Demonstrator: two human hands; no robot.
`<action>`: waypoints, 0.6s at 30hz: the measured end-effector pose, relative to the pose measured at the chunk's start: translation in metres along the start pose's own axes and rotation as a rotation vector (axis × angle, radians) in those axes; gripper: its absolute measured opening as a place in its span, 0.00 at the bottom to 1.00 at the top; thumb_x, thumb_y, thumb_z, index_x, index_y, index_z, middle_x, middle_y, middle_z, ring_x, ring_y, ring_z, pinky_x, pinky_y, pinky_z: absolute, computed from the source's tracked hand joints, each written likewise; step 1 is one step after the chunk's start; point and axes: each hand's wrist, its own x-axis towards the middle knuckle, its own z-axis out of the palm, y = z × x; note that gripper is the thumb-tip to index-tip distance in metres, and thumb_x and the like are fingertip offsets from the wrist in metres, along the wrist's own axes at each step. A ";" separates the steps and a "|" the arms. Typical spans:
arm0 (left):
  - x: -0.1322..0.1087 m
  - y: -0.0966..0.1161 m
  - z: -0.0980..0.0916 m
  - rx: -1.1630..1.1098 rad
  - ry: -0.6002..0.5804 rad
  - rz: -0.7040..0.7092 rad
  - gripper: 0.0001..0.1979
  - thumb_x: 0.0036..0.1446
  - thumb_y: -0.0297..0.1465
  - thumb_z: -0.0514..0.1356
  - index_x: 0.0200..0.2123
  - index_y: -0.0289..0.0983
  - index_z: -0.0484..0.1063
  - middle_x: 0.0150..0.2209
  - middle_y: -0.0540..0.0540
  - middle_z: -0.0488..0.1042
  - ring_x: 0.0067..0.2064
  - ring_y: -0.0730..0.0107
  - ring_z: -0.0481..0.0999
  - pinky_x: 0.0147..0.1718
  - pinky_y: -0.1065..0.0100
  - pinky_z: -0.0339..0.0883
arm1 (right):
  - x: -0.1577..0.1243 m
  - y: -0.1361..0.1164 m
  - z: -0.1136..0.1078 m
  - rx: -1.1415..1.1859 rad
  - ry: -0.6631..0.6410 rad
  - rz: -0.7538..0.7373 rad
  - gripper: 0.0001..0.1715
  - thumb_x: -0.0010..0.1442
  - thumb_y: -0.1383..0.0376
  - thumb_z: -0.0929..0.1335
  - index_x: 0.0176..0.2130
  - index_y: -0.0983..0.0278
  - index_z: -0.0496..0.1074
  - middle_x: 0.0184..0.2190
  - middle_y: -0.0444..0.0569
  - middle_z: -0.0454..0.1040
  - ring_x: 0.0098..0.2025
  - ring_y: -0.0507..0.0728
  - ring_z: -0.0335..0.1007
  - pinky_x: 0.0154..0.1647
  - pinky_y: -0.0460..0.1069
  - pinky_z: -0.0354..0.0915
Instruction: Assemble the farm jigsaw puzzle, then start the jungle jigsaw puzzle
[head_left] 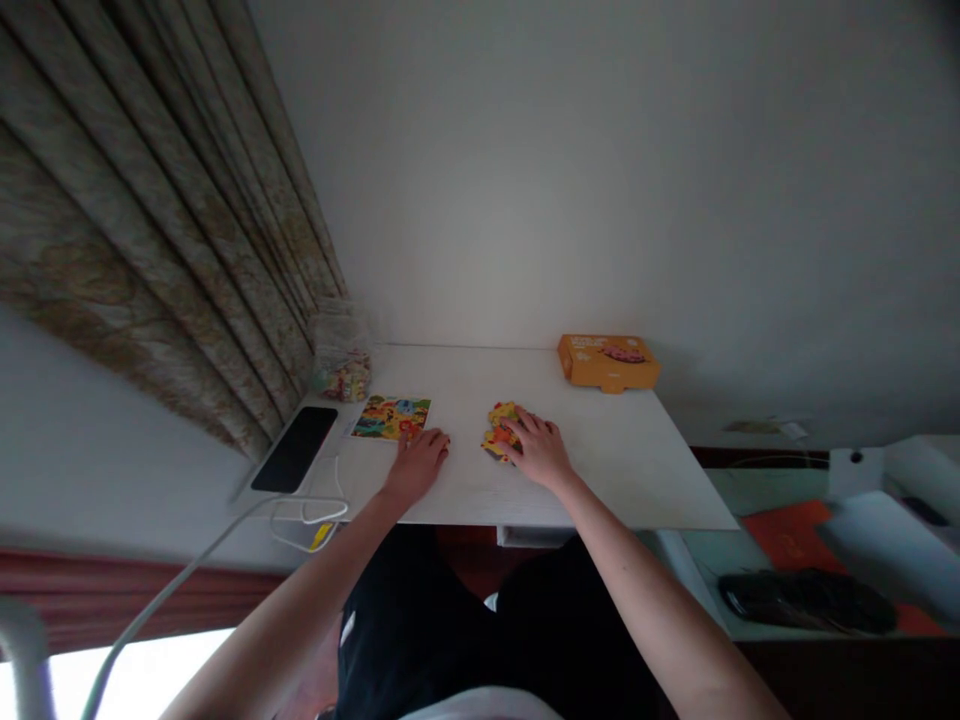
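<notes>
Spread flat, no real grip: R hand [541,450] fingers over puzzle pcs [499,432], maybe for keeping pcs steady on worktop [600,480]. Just ahead of L hand [418,465] fingers, slightly curled and empty, picture card [390,418], at its lower edge.

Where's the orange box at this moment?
In the head view, the orange box sits at the far right corner of the white desk, beyond the right hand and the puzzle pieces under it.

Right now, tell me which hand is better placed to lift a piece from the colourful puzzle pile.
Probably the right hand: its fingers rest on the puzzle pieces. The left hand is farther off, at the printed puzzle card.
</notes>
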 end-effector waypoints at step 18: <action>0.075 0.017 0.003 -0.876 0.088 -0.308 0.11 0.56 0.29 0.62 0.44 0.39 0.75 0.41 0.44 0.80 0.36 0.67 0.82 0.35 0.64 0.78 | -0.007 0.004 0.003 0.002 0.036 0.098 0.31 0.70 0.46 0.61 0.66 0.53 0.66 0.72 0.53 0.58 0.69 0.70 0.55 0.63 0.66 0.55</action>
